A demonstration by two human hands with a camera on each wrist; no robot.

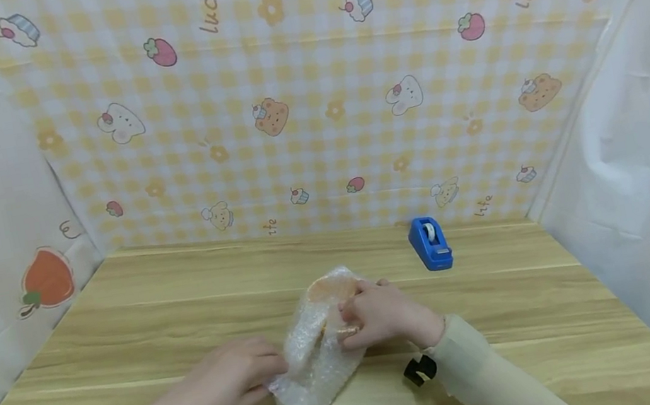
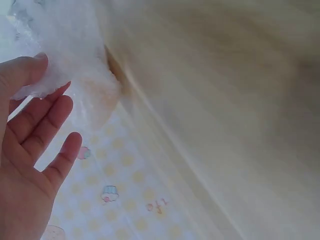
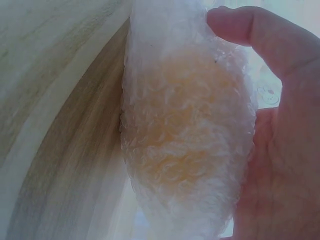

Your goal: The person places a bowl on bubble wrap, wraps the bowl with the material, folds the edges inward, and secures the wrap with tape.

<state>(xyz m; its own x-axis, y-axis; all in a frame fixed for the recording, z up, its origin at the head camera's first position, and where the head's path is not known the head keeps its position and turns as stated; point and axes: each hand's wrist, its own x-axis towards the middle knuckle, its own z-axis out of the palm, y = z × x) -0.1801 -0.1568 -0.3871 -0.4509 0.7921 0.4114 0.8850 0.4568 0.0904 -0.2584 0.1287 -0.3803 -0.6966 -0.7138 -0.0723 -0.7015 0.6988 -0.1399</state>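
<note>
Centrally, between the left and right edges of the surface (image 1: 172, 292), lies a bundle of bubble wrap (image 1: 318, 365) enclosing a tan-orange item (image 3: 180, 145) that shows only through the film. Estimated handling: light; the wrap soft and compressible, its film somewhat slippery. Stiffness of the item cannot be confirmed; treat as fragile. Recommended hold: support the filled body broadly, and pinch the slack film only to control the folds, since it may slide off the contents.

Right hand (image 1: 382, 311): gripping the filled part of the bundle, with the thumb against the wrap on the side facing the surface's right edge. Left hand (image 1: 234, 375): pinching the film between thumb and fingers at the side facing the left edge, near the slack lower end.

Beyond the bundle, a blue tape dispenser (image 1: 431, 245) stands near the back edge, towards the back right corner, touched by neither hand. A checked, printed backdrop (image 1: 314, 140) rises behind that edge.
</note>
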